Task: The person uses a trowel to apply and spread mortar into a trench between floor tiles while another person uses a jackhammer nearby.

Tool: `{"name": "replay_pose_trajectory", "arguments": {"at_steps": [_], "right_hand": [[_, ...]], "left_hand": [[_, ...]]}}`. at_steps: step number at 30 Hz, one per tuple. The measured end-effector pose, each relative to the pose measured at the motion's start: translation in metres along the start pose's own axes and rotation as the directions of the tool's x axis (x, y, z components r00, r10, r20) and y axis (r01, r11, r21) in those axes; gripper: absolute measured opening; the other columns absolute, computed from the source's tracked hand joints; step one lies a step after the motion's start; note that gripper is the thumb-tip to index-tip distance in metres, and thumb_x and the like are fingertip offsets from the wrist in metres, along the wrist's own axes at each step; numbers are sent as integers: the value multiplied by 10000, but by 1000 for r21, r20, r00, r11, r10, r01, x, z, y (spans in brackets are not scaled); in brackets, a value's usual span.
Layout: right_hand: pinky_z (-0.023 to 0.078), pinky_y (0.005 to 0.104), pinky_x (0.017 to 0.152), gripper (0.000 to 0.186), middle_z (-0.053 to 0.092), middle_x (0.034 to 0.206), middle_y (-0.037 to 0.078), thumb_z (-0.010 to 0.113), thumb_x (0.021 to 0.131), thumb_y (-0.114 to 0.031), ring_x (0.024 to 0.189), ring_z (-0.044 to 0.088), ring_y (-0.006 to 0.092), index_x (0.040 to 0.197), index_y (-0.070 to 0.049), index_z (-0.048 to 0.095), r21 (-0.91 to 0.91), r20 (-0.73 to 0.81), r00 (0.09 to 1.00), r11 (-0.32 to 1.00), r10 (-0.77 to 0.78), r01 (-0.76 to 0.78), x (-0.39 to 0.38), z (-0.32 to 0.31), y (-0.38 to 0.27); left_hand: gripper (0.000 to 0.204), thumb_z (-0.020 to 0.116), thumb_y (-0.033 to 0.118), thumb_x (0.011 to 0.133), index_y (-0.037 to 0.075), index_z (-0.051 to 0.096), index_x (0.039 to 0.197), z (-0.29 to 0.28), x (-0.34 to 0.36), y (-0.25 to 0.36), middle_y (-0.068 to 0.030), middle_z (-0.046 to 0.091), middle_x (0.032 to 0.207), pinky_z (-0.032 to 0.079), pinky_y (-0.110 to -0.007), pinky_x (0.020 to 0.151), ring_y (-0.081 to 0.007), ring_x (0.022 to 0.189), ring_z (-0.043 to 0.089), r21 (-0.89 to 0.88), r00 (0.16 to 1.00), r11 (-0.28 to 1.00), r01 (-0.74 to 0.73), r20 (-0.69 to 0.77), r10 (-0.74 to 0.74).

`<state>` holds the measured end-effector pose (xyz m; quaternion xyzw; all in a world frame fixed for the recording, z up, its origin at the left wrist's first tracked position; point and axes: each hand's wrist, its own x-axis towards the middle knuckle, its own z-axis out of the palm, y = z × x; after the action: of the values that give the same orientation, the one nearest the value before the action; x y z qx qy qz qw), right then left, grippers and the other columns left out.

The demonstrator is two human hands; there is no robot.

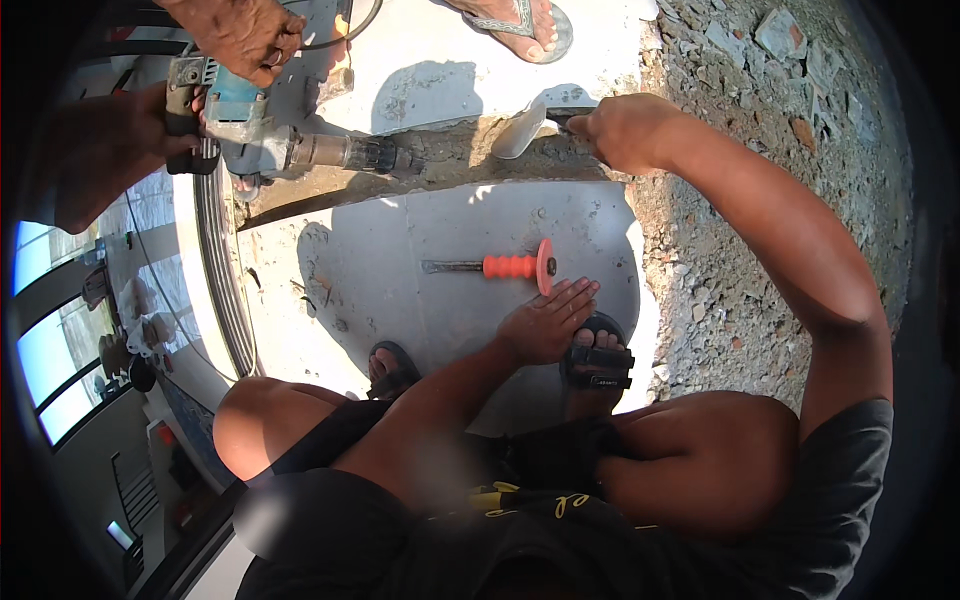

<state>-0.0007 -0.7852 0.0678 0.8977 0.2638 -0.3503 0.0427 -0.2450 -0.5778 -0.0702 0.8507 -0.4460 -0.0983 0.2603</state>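
Note:
My right hand (625,132) is closed round the handle of a trowel (519,133). Its metal blade points left over a dusty trench (450,150) cut between pale slabs. My left hand (553,318) rests with fingers stretched out, palm down, by my sandaled foot. It holds nothing. Just beyond its fingertips lies a cold chisel (510,267) with an orange ribbed grip and round hand guard, tip toward the left. At the trench's left end, a co-worker's hands (240,38) hold a teal and grey rotary hammer (240,125), its chuck facing right along the trench.
Broken concrete and soil rubble (760,230) spread along the right side. A grooved metal door track (228,270) runs on the left, with a cable beside it. The co-worker's foot in a flip-flop (535,30) stands on the far slab. Pale slab (400,320) lies before me.

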Motion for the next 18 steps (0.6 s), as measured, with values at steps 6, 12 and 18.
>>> {"name": "replay_pose_trajectory", "arguments": {"at_steps": [6, 12, 18], "right_hand": [[544, 527, 894, 423, 717, 1061, 221, 324, 1093, -289, 1061, 689, 398, 1347, -104, 607, 150, 33, 998, 987, 54, -59, 63, 70, 8], [589, 439, 778, 282, 752, 1129, 105, 685, 846, -83, 1015, 730, 322, 1116, -90, 763, -313, 277, 909, 923, 312, -222, -9, 84, 94], [582, 435, 790, 392, 729, 1114, 198, 662, 783, 2, 982, 727, 338, 1166, -38, 736, -192, 263, 949, 974, 173, -125, -26, 43, 94]], "left_hand": [[401, 553, 215, 917, -15, 639, 1234, 1, 6, 1, -185, 544, 1480, 353, -457, 1194, -302, 1399, 506, -44, 1000, 999, 6, -4, -6], [406, 546, 226, 932, -23, 634, 1240, 5, 4, -1, -194, 549, 1471, 361, -461, 1186, -315, 1388, 514, -25, 999, 999, -23, -25, 22], [433, 539, 274, 956, -28, 624, 1255, 4, 4, 0, -197, 545, 1473, 351, -467, 1190, -318, 1389, 510, -20, 1000, 1000, -15, 3, 15]]}}
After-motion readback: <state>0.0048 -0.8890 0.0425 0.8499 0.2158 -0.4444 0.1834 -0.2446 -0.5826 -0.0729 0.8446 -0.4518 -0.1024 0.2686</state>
